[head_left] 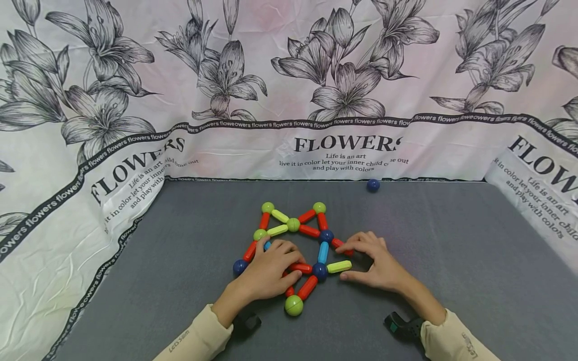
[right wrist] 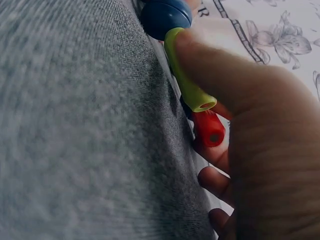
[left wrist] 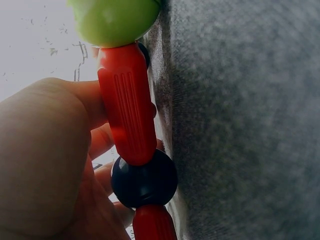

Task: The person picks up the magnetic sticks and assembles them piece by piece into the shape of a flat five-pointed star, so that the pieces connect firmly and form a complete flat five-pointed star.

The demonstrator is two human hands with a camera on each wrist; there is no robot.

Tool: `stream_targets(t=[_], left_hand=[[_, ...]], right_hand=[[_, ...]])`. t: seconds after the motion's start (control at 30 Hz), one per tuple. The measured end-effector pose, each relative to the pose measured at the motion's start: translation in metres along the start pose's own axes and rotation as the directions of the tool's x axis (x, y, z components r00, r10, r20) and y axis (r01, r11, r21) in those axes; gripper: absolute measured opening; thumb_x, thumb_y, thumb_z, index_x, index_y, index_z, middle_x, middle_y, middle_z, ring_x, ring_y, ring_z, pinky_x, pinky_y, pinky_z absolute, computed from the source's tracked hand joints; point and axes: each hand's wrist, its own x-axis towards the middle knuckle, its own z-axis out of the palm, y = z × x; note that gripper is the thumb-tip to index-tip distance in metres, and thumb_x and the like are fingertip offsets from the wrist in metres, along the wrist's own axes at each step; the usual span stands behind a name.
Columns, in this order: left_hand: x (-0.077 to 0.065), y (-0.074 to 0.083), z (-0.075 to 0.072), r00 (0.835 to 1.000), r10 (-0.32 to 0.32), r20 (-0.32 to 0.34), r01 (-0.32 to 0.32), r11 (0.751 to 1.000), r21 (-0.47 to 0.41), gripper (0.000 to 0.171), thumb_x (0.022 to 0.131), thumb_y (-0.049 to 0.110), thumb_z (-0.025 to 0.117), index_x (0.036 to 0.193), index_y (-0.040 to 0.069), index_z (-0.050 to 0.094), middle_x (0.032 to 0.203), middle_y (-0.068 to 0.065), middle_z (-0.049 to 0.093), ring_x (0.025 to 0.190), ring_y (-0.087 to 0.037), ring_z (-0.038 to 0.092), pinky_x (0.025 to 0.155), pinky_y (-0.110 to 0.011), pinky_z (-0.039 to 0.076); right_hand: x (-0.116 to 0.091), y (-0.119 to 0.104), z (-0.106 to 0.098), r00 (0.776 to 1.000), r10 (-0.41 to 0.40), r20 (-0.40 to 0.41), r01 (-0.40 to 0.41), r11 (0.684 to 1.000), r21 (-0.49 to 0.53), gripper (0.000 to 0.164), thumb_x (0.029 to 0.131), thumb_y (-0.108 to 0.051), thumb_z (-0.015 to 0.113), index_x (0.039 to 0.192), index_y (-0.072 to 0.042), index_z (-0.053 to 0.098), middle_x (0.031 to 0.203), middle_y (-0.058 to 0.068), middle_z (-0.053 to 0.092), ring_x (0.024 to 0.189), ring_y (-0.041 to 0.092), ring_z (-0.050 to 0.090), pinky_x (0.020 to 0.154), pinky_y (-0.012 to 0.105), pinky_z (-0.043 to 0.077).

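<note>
A flat figure of magnetic sticks and balls lies on the grey table. My left hand (head_left: 273,271) bends over its lower left part, thumb and fingers gripping a red stick (head_left: 300,268) that joins a dark blue ball (head_left: 320,271). In the left wrist view the thumb lies behind another red stick (left wrist: 127,105). My right hand (head_left: 377,258) curls round the free ends at the right: its index finger crosses a red stick (head_left: 349,251), and its thumb is at a yellow-green stick (head_left: 339,266). The left hand hides some sticks.
A loose blue ball (head_left: 373,185) sits by the table's back edge, against the flower-printed cloth (head_left: 253,155). Green balls (head_left: 293,224) form the figure's upper corners, and one green ball (head_left: 294,305) is nearest me. Another blue ball (head_left: 240,267) marks its left corner.
</note>
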Motion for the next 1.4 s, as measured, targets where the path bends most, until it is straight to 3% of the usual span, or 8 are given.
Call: stream_targets(t=[0.2, 0.77, 0.97, 1.1, 1.4], left_hand=[[-0.0005, 0.0006, -0.0005, 1.0, -0.001, 0.0, 0.001, 1.0, 0.001, 0.014, 0.101, 0.033, 0.061, 0.112, 0.029, 0.07, 0.12, 0.006, 0.062, 0.126, -0.021, 0.05, 0.119, -0.069, 0.014], [0.0003, -0.0001, 0.0005, 1.0, -0.001, 0.002, 0.001, 1.0, 0.008, 0.015, 0.101, 0.032, 0.061, 0.112, 0.029, 0.07, 0.121, 0.005, 0.062, 0.127, -0.021, 0.049, 0.118, -0.069, 0.014], [0.0001, -0.0006, 0.0005, 1.0, 0.003, 0.003, -0.003, 1.0, 0.002, 0.015, 0.102, 0.032, 0.061, 0.113, 0.029, 0.07, 0.122, 0.005, 0.062, 0.127, -0.021, 0.049, 0.119, -0.068, 0.013], [-0.0013, -0.0005, 0.0003, 1.0, 0.0, 0.006, 0.0, 1.0, -0.005, 0.016, 0.101, 0.033, 0.061, 0.113, 0.028, 0.07, 0.124, 0.004, 0.062, 0.128, -0.021, 0.049, 0.119, -0.069, 0.013], [-0.0004, 0.0006, -0.0004, 1.0, 0.004, 0.005, -0.004, 1.0, 0.0, 0.015, 0.101, 0.032, 0.062, 0.113, 0.027, 0.07, 0.124, 0.004, 0.062, 0.127, -0.021, 0.05, 0.118, -0.069, 0.014]], right_hand=[[0.0003, 0.0004, 0.0017, 0.999, -0.036, -0.005, 0.036, 0.999, -0.004, 0.036, 0.077, -0.025, 0.09, 0.108, -0.033, 0.074, 0.111, -0.009, 0.063, 0.102, 0.008, 0.045, 0.079, 0.031, 0.019], [-0.0002, 0.0005, 0.002, 0.999, -0.04, -0.003, 0.04, 0.999, -0.01, 0.036, 0.08, -0.023, 0.088, 0.113, -0.029, 0.076, 0.112, -0.008, 0.063, 0.104, 0.008, 0.046, 0.081, 0.031, 0.021], [0.0005, -0.0005, 0.0002, 0.994, 0.019, -0.108, -0.012, 0.998, 0.058, 0.033, 0.085, -0.011, 0.081, 0.117, -0.02, 0.075, 0.124, 0.007, 0.064, 0.109, 0.013, 0.046, 0.087, 0.034, 0.031], [0.0023, -0.0034, -0.0015, 0.979, 0.099, -0.176, -0.078, 0.989, 0.124, 0.028, 0.089, -0.007, 0.077, 0.116, -0.014, 0.073, 0.121, 0.005, 0.066, 0.106, 0.019, 0.049, 0.086, 0.03, 0.039], [0.0034, -0.005, -0.0038, 0.966, 0.19, -0.176, -0.17, 0.978, 0.125, 0.031, 0.093, -0.014, 0.075, 0.123, -0.014, 0.07, 0.119, 0.001, 0.066, 0.107, 0.023, 0.051, 0.088, 0.029, 0.04]])
